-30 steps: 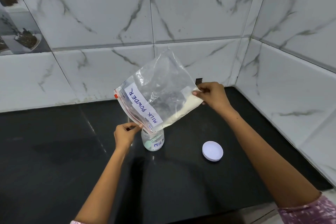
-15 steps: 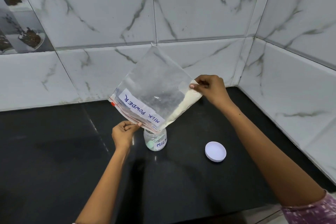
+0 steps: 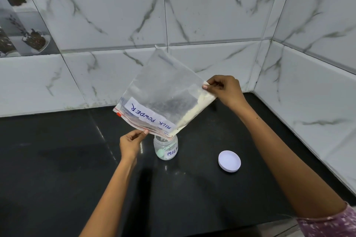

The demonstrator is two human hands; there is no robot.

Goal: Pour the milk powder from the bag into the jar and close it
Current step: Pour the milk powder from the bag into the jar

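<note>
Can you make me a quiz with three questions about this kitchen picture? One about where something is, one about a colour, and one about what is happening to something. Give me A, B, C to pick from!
1. Where is the lid?
A. On the jar
B. On the counter, right of the jar
C. In the left hand

2. What colour is the counter?
A. Black
B. Red
C. Yellow

3. How is the bag held?
A. Lying flat
B. Zipped shut
C. Tilted, its mouth at the jar

Answers:
1 B: the lid lies apart from the jar.
2 A: the counter is glossy black.
3 C: the left hand and right hand tip the bag down.
</note>
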